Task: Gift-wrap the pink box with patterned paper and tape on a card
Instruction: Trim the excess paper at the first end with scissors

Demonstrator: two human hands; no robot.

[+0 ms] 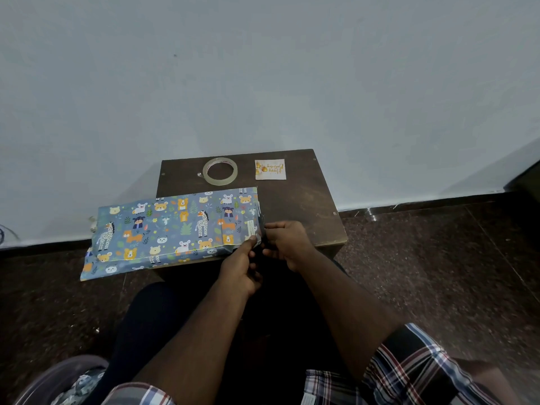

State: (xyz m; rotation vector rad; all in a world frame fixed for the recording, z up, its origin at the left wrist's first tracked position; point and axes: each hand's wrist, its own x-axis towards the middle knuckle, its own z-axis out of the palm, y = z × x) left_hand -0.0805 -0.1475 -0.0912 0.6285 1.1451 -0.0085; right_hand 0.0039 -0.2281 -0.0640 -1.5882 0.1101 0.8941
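Both hands are meeting at the right end of the wrapped box (175, 229), just below the middle of the frame. I'm watching the left hand (241, 266) pinching the paper's edge there with its fingertips, and the right hand (287, 244) curling its fingers in against the same end; something dark is sitting between the two hands, but I cannot tell what it is. The box itself is hidden inside blue paper printed with cartoon animals and is lying lengthwise across the near left part of a small dark wooden table (304, 206), its left end hanging out past the table's edge over the dark speckled floor (438, 273). A roll of clear tape (220, 171) is lying flat at the far side of the table, and a small square card (270, 169) with gold lettering is resting just to its right, apart from it. Plaid sleeves are showing at the bottom of the frame.
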